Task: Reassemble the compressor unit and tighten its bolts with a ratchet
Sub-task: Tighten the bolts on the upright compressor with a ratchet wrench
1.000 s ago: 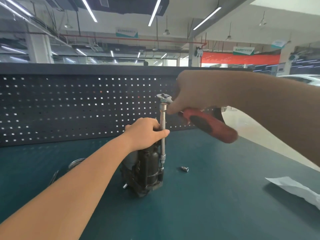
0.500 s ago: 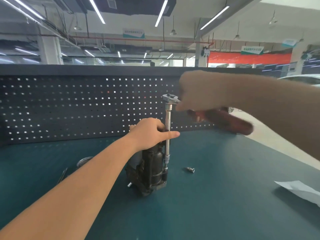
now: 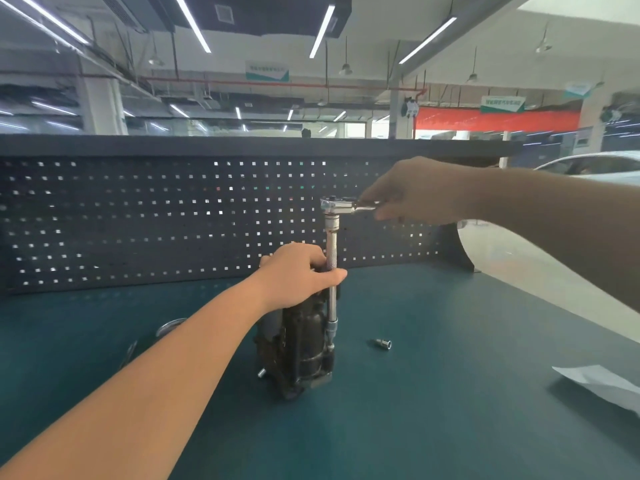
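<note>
The black compressor unit [image 3: 304,344] stands upright on the green bench. My left hand [image 3: 298,275] grips its top, thumb against the extension bar. A ratchet [image 3: 337,204] sits on a long chrome extension bar [image 3: 331,271] that runs straight down the unit's right side to a socket low on the body. My right hand [image 3: 415,194] holds the ratchet's handle, which points right and is hidden inside the hand.
A loose socket [image 3: 383,343] lies on the bench [image 3: 415,427] right of the unit. A white paper sheet [image 3: 602,382] lies at the right edge. A metal ring [image 3: 169,326] and a thin tool [image 3: 130,351] lie left, behind my forearm. A dark pegboard [image 3: 138,216] closes the back.
My right hand swung the ratchet handle away from me, from pointing right-and-toward-me to pointing right; the red grip is now hidden. The left hand and the unit stay put.
</note>
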`<state>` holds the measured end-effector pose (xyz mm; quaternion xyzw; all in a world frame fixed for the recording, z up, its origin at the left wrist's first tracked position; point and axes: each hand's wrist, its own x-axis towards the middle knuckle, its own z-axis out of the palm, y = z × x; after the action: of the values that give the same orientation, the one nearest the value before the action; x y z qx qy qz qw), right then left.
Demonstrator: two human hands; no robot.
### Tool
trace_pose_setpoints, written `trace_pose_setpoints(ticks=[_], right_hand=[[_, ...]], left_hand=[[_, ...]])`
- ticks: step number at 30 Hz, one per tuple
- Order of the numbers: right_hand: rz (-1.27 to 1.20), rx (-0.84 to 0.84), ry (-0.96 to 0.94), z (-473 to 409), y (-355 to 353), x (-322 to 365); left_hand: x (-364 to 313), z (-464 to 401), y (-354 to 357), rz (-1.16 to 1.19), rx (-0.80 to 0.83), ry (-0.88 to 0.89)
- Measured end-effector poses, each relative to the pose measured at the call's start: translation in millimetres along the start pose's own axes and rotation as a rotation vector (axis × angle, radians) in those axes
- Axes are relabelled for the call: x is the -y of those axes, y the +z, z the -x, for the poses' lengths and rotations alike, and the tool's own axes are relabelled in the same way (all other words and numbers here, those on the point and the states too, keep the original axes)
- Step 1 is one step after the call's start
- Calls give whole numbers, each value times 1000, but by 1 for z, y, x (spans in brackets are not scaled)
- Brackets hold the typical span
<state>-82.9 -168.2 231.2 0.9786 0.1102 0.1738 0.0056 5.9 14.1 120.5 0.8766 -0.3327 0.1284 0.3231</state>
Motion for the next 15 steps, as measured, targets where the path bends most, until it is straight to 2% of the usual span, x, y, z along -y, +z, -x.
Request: trace_pose_setpoints(ticks=[3, 4, 8, 15], right_hand=[[83, -17, 2, 4, -2, 13], [-14, 34, 28, 5, -7, 19], [-714, 275, 292, 15, -21, 40], [-1041, 173, 348, 19, -3, 45]], left_hand=[[5, 0, -2, 21, -17, -20], [5, -1, -1, 15, -18, -21], [-1, -4, 3, -29, -22, 6], [0, -5, 2, -54, 6, -13]])
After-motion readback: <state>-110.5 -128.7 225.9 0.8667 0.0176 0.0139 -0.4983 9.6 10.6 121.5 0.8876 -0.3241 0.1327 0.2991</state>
